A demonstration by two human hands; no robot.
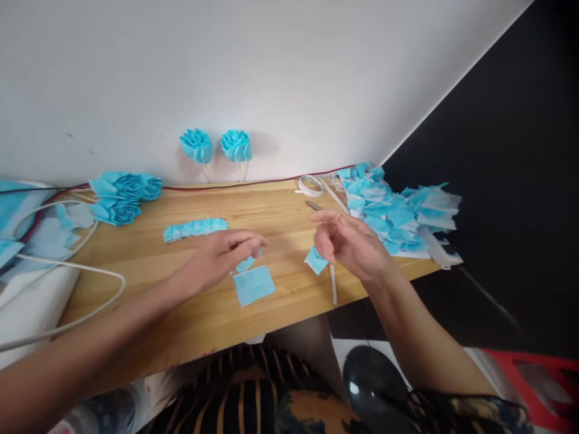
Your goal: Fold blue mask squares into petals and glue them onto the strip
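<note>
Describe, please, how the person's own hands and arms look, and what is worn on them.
The left hand and right hand are bare, no rings or watch visible. The right arm is bare below a dark, patterned sleeve; the left arm shows no sleeve.

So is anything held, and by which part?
Grip can't be told: the left hand covers the upper part of a small blue piece; the right hand overlaps another blue piece at its upper edge and the far end of a white strip.
</note>
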